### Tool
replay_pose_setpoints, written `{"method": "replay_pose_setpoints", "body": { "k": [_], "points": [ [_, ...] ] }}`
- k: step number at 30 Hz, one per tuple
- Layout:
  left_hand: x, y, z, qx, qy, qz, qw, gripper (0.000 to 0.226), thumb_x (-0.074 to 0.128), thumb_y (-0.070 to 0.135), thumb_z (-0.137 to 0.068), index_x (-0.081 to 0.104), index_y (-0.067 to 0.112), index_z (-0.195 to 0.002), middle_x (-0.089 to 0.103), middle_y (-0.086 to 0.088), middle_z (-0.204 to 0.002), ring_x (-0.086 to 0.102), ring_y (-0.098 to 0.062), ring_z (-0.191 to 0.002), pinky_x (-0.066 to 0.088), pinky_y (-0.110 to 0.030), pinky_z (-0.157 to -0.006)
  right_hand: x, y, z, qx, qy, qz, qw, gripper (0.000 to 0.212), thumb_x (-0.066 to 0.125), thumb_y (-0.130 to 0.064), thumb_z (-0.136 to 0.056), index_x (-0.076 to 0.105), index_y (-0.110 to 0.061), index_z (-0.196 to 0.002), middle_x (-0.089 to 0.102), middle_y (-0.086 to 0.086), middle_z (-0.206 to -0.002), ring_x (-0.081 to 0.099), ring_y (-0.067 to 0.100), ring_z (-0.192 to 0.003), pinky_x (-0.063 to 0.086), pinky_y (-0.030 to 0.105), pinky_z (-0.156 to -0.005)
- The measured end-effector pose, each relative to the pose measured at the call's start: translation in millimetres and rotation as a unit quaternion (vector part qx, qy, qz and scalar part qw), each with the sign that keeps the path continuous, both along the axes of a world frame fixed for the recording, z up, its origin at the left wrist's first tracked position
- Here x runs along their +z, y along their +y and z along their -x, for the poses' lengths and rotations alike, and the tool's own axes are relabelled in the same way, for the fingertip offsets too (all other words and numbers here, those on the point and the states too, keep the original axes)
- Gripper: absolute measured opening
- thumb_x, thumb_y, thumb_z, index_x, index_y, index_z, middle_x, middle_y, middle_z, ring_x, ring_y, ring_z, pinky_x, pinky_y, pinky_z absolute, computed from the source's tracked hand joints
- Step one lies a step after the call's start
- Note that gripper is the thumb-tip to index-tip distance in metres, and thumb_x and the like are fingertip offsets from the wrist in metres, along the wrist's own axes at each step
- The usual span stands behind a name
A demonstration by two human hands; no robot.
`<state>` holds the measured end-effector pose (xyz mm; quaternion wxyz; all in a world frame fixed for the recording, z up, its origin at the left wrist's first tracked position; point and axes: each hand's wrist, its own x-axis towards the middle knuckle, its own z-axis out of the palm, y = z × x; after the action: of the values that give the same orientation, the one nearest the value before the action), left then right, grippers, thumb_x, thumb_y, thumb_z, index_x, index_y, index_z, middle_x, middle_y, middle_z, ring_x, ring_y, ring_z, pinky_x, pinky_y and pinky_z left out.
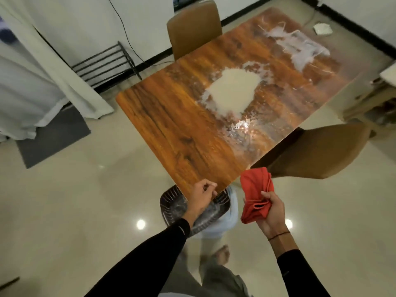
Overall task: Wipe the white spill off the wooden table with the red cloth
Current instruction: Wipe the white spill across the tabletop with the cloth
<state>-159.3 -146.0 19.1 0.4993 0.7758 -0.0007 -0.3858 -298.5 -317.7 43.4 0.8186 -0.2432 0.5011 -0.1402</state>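
— Pale glossy floor (64,211) all round, and the wooden table (171,129) sits in the middle of it. Where's the mess?

— The white spill (231,91) pools near the middle of the table, with splashes round its edge and thinner white smears (300,48) toward the far end.

— And the red cloth (255,198)?

— Bunched up in the right hand (273,213), fingers closed round it, held off the near corner of the table, not touching the wood.

— The other of the two hands?

— The left hand (201,198) is at the near table edge, fingers curled loosely, thumb meeting fingertips; nothing visible in it.

— Anything around?

— A brown chair (192,28) at the far side, another brown chair (321,151) on the right, and a dark ribbed bin (171,206) under the near corner
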Motion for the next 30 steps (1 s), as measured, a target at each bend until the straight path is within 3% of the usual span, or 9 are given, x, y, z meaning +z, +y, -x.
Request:
{"method": "replay_pose_setpoints", "body": {
  "k": [7, 14, 19, 21, 23, 25, 27, 28, 30],
  "points": [
    [-2.1, -13.8, -11.1, 0.048, -0.024, -0.002, 0.999, 0.015, 0.061, 0.017, -0.112, 0.075, 0.014, -0.115, 0.079, -0.006, -0.100, 0.073, -0.039, -0.110, 0.056, -0.043, -0.103, 7.3, -24.4, -8.9, 0.029, 0.031, 0.037, 0.998, 0.053, 0.048, -0.008, -0.104, 0.060, -0.009, -0.156, 0.071, 0.019, -0.130, 0.067, 0.035, -0.106, 0.052, 0.051, -0.099],
    [-30.8, -20.1, -15.1, 0.119, -0.086, -0.058, 0.987, 0.014, 0.060, 0.015, -0.112, 0.072, 0.022, -0.115, 0.073, 0.009, -0.110, 0.070, -0.017, -0.110, 0.056, -0.036, -0.102, -10.3, -51.0, -42.9, 0.128, 0.039, 0.116, 0.984, 0.063, 0.048, 0.003, -0.102, 0.050, -0.010, -0.163, 0.064, 0.025, -0.137, 0.069, 0.032, -0.100, 0.061, 0.046, -0.085],
    [-57.9, -60.6, -2.2, 0.179, -0.148, -0.120, 0.965, 0.019, 0.059, 0.020, -0.112, 0.070, 0.020, -0.128, 0.070, 0.005, -0.129, 0.065, -0.019, -0.124, 0.053, -0.040, -0.108, -50.3, -108.5, -86.8, 0.269, 0.055, 0.235, 0.932, 0.049, 0.049, 0.007, -0.105, 0.060, -0.017, -0.147, 0.063, 0.027, -0.143, 0.067, 0.036, -0.114, 0.061, 0.044, -0.090],
    [-67.2, -79.8, 3.6, 0.212, -0.150, -0.157, 0.953, 0.022, 0.056, 0.022, -0.114, 0.069, 0.020, -0.132, 0.068, 0.002, -0.134, 0.060, -0.022, -0.130, 0.049, -0.041, -0.112, -64.9, -128.8, -102.6, 0.331, 0.065, 0.284, 0.898, 0.043, 0.050, 0.005, -0.109, 0.059, -0.022, -0.141, 0.063, 0.022, -0.133, 0.073, 0.023, -0.106, 0.062, 0.035, -0.081],
    [-75.3, -99.2, 9.6, 0.260, -0.149, -0.166, 0.940, 0.023, 0.054, 0.021, -0.114, 0.066, 0.019, -0.133, 0.063, -0.002, -0.137, 0.055, -0.025, -0.133, 0.043, -0.037, -0.111, -77.8, -148.4, -116.2, 0.383, 0.062, 0.305, 0.870, 0.046, 0.047, 0.004, -0.111, 0.053, -0.016, -0.153, 0.067, 0.023, -0.130, 0.080, 0.012, -0.088, 0.064, 0.026, -0.067],
    [-81.8, -116.7, 10.6, 0.301, -0.147, -0.175, 0.926, 0.023, 0.053, 0.022, -0.114, 0.064, 0.022, -0.134, 0.059, -0.002, -0.140, 0.050, -0.024, -0.135, 0.039, -0.039, -0.112, -85.4, -160.9, -133.4, 0.444, 0.034, 0.334, 0.831, 0.057, 0.045, 0.000, -0.111, 0.040, -0.013, -0.167, 0.065, 0.032, -0.138, 0.082, 0.037, -0.097, 0.069, 0.043, -0.070],
    [-88.7, -129.1, 8.0, 0.322, -0.168, -0.183, 0.914, 0.024, 0.052, 0.022, -0.114, 0.063, 0.021, -0.135, 0.057, -0.002, -0.141, 0.049, -0.024, -0.135, 0.042, -0.045, -0.116, -91.4, -165.4, -150.6, 0.503, 0.015, 0.416, 0.757, 0.074, 0.048, -0.013, -0.104, 0.030, -0.022, -0.176, 0.049, 0.025, -0.163, 0.066, 0.049, -0.130, 0.066, 0.058, -0.096],
    [-91.8, -133.4, 6.6, 0.320, -0.185, -0.191, 0.909, 0.024, 0.051, 0.021, -0.114, 0.063, 0.020, -0.135, 0.057, -0.002, -0.140, 0.050, -0.024, -0.133, 0.044, -0.048, -0.116, -93.4, -163.5, -156.5, 0.540, 0.010, 0.470, 0.698, 0.082, 0.050, -0.021, -0.100, 0.026, -0.026, -0.178, 0.038, 0.018, -0.174, 0.052, 0.048, -0.144, 0.058, 0.059, -0.110],
    [-97.4, -137.7, -1.1, 0.303, -0.225, -0.219, 0.900, 0.025, 0.049, 0.020, -0.115, 0.062, 0.019, -0.136, 0.058, -0.003, -0.142, 0.052, -0.025, -0.133, 0.044, -0.050, -0.116, -100.8, -152.3, -162.9, 0.618, -0.012, 0.591, 0.518, 0.082, 0.046, -0.043, -0.104, 0.017, -0.033, -0.180, 0.016, 0.010, -0.186, 0.028, 0.045, -0.159, 0.034, 0.057, -0.124]
  ]
}}
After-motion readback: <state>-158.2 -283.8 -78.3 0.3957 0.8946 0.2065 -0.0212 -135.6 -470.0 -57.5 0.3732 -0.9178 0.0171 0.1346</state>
